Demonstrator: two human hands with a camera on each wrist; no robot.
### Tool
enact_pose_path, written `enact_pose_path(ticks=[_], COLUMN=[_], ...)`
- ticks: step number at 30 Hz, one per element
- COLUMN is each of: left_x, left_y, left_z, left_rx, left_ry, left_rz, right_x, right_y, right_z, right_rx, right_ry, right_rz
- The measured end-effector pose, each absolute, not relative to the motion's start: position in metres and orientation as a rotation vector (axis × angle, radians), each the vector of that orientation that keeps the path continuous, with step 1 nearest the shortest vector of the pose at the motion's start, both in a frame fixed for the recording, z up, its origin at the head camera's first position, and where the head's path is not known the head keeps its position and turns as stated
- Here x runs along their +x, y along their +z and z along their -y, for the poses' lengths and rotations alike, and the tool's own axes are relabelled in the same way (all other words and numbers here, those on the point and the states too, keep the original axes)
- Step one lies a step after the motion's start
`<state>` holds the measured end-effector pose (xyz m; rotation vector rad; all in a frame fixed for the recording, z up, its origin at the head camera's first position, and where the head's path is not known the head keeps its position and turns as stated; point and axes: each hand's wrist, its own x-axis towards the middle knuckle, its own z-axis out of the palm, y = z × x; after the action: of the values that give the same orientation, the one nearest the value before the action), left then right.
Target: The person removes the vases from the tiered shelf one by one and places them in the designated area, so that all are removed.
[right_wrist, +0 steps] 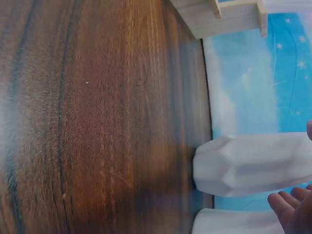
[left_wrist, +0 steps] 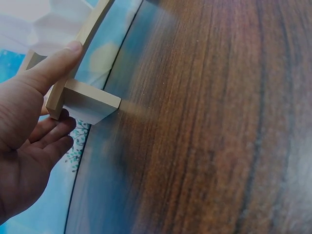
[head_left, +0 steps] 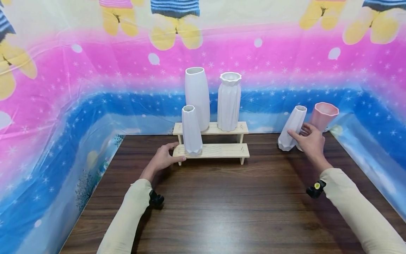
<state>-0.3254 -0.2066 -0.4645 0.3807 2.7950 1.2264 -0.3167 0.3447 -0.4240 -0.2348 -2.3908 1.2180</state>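
Note:
My left hand (head_left: 163, 157) holds the left end of a two-step wooden stand (head_left: 219, 151), thumb on the lower step. A small faceted white vase (head_left: 191, 130) stands on that step. On the upper step are a tall smooth white vase (head_left: 198, 95) and a fluted white vase (head_left: 229, 102) with a scalloped rim. At the right, my right hand (head_left: 312, 141) is around another small faceted white vase (head_left: 291, 130), its thumb on one side and fingers on the other. Behind the hand stands a pink vase (head_left: 323, 114), its lower part mostly hidden.
The vases at the right and the stand are near the back edge of a dark wood table (head_left: 222, 204). A patterned cloth (head_left: 269, 53) hangs behind and along both sides. The pink vase is close beside the right hand's fingers.

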Motion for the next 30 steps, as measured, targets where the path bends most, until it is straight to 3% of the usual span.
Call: enact_pose_path(ticks=[16,30], left_x=[-0.326,-0.326], left_y=[-0.464,-0.464], left_z=[0.206,0.206], left_rx=[0.379,0.378], left_ry=[1.213,1.226], left_rz=[-2.807,-2.791], right_x=[-0.286,-0.278], right_y=[-0.396,-0.376], right_z=[-0.338,-0.312], right_rx=[-0.148,0.022], right_ry=[1.122,1.222], right_rz=[2.444,2.421])
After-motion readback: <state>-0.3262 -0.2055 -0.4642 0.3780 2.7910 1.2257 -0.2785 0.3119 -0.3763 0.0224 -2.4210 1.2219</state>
